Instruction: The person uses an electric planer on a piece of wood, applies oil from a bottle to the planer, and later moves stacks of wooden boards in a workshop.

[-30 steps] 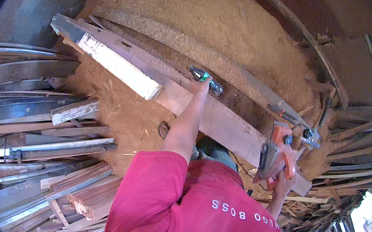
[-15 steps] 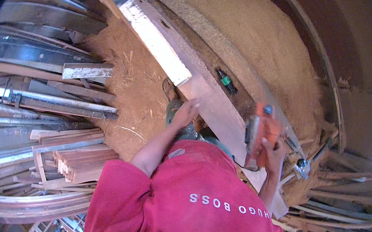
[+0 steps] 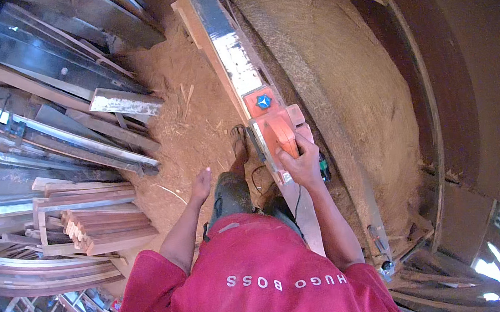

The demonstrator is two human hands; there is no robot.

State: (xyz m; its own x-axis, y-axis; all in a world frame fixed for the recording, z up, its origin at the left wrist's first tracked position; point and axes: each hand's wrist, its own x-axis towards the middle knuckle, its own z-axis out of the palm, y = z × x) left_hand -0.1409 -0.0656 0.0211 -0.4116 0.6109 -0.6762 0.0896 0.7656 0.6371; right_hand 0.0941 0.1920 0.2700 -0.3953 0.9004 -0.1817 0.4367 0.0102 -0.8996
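Observation:
An orange electric hand planer point(image 3: 263, 120) with a blue front knob rests on a long board point(image 3: 233, 54). My right hand point(image 3: 303, 165) is wrapped round its rear handle. A dark cord trails back from the planer beside my wrist. My left hand point(image 3: 201, 186) hangs in the air left of the board. It holds nothing, and its fingers look loosely stretched out. The far half of the board has a bright, shiny patch on its upper face. Under and behind the planer its surface is partly hidden.
A dark bottle with a green label point(image 3: 325, 168) stands right of the board, partly behind my right hand. Stacked timber point(image 3: 111, 228) and long planks point(image 3: 70, 135) fill the left side. Sawdust point(image 3: 353, 79) is heaped at the right. My foot point(image 3: 239, 141) is beside the board.
My right hand has brought the planer forward and left from near my right side onto the board. My left hand has come off the board and moved left and back.

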